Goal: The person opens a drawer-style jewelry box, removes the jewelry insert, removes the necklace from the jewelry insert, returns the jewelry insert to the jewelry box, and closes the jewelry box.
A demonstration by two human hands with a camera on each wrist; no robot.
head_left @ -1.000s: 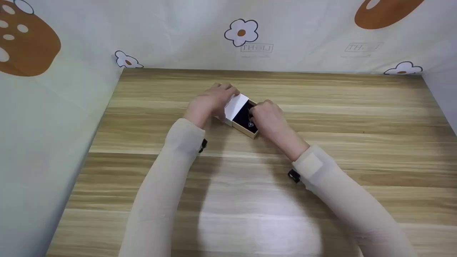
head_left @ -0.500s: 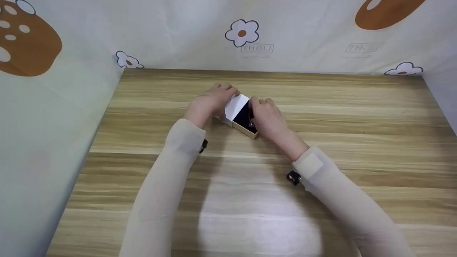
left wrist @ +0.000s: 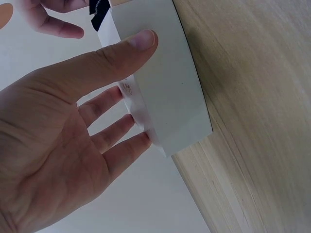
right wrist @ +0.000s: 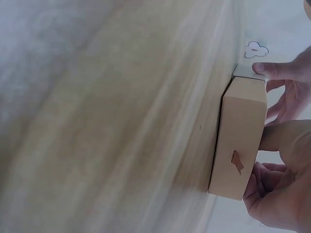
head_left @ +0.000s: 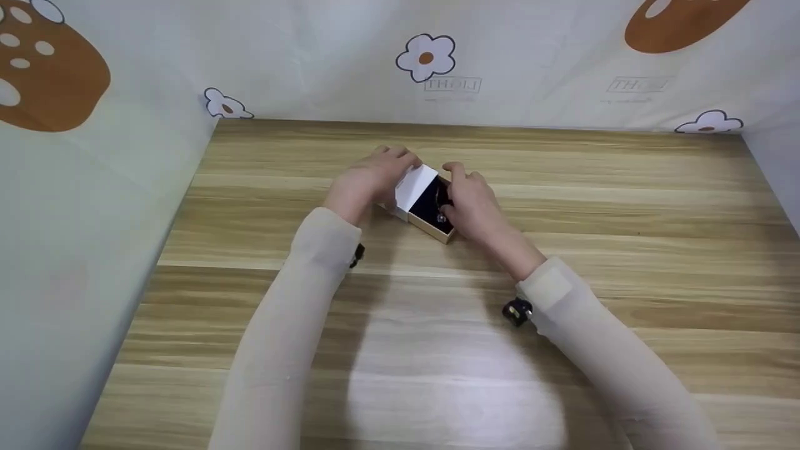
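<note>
A small slide-out jewellery box lies on the wooden table in the head view, its tan drawer (head_left: 430,230) pulled partly out of the white sleeve (head_left: 415,186). On the drawer's dark padding rests a thin chain with a small shiny pendant (head_left: 441,218). My left hand (head_left: 370,180) grips the sleeve, thumb (left wrist: 141,43) on one side and fingers on its white top. My right hand (head_left: 474,205) is at the drawer's right edge, thumb reaching in beside the pendant, index finger raised apart from it. An orange ribbon tab (right wrist: 237,162) shows on the drawer's end.
The wood-grain table (head_left: 594,206) spreads around the box. A pale curtain (head_left: 312,62) with flower prints stands along the back and left edges. Small black devices (head_left: 516,311) sit at both sleeve cuffs.
My right hand's index finger has lifted away from the thumb, and the hand has shifted slightly right, uncovering more of the drawer. The left hand stays on the sleeve.
</note>
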